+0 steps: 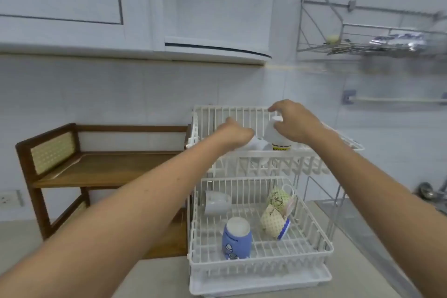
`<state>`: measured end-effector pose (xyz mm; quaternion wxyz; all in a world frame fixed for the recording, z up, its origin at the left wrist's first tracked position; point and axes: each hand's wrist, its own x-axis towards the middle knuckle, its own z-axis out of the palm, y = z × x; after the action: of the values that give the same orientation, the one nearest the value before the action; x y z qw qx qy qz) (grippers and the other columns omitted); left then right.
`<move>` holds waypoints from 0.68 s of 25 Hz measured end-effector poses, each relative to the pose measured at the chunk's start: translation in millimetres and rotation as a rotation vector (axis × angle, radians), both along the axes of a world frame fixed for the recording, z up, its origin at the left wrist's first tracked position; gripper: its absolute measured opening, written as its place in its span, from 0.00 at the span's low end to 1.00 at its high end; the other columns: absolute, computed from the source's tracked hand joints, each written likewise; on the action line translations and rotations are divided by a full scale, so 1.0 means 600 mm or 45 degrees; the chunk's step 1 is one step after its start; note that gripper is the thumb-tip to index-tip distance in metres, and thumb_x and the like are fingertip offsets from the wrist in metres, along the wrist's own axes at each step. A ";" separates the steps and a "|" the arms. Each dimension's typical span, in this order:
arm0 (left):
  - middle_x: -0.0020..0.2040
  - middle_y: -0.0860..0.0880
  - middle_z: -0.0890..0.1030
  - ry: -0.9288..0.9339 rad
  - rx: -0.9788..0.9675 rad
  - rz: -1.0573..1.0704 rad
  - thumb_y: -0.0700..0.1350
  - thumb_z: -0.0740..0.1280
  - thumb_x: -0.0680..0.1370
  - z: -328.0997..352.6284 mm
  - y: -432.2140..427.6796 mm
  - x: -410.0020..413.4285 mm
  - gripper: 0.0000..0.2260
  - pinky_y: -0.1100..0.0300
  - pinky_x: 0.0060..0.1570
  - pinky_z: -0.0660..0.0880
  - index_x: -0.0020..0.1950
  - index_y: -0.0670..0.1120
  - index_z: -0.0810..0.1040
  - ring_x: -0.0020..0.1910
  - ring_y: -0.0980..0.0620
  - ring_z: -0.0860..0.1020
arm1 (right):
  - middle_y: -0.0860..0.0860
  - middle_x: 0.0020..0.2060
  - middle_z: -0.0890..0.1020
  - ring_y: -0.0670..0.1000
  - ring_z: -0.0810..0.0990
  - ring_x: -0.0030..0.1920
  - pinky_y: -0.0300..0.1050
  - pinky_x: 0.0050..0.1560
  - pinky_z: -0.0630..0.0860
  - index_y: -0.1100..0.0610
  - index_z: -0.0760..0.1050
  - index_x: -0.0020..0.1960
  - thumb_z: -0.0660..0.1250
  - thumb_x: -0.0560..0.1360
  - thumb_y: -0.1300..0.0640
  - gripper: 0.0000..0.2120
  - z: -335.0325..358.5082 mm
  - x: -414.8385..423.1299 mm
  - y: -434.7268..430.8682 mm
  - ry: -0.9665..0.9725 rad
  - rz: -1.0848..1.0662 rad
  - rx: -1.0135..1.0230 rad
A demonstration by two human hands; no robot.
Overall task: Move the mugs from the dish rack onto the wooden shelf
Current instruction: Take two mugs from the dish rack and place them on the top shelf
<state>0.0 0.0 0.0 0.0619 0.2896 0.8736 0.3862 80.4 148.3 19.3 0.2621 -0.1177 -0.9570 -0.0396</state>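
While both arms reach to the top tier of the white two-tier wire dish rack (261, 266), the right hand (294, 123) curls its fingers over an upside-down white mug with a yellow label band (275, 136), thumb and fingers pinching its base. The left hand (235, 134) is folded around a second white mug (255, 144) lying beside it; how firmly it grips I cannot tell.

Four more mugs lie in the lower tier: a white mug on its side (215, 202) with its mouth facing left, a blue mug standing upside down (236, 237), and two cream patterned mugs (275, 215) tipped against each other.

Just left of the rack stands a dark wooden shelf with a woven cane side panel (106, 167), its top board bare. Both sit on a pale grey countertop (343, 283) against a white tiled wall (121, 94), under white cabinets (72, 7). A metal wall rack (362, 38) hangs at upper right.
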 end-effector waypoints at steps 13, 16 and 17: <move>0.71 0.39 0.66 -0.524 0.063 -0.019 0.58 0.68 0.73 -0.036 0.082 -0.049 0.41 0.52 0.65 0.69 0.75 0.40 0.50 0.68 0.40 0.69 | 0.48 0.65 0.67 0.56 0.71 0.63 0.49 0.45 0.68 0.45 0.59 0.70 0.77 0.62 0.54 0.42 0.007 -0.110 0.054 -1.036 -0.362 0.884; 0.49 0.37 0.75 -0.578 0.013 -0.195 0.53 0.60 0.79 -0.021 0.066 -0.047 0.16 0.56 0.49 0.74 0.53 0.40 0.71 0.45 0.45 0.77 | 0.46 0.60 0.70 0.55 0.75 0.58 0.47 0.41 0.67 0.47 0.62 0.66 0.78 0.59 0.51 0.40 0.014 -0.088 0.052 -0.960 -0.376 0.974; 0.44 0.39 0.73 -0.625 0.001 -0.242 0.53 0.58 0.80 -0.015 0.055 -0.041 0.15 0.56 0.46 0.73 0.48 0.41 0.70 0.40 0.46 0.75 | 0.46 0.59 0.71 0.54 0.77 0.56 0.47 0.40 0.68 0.47 0.63 0.64 0.78 0.57 0.49 0.40 0.015 -0.077 0.053 -0.917 -0.367 0.990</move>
<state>-24.6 33.1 -9.3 0.3076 0.2680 0.8012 0.4378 34.1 180.2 28.4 -0.0658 -0.1211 -0.8752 -0.4638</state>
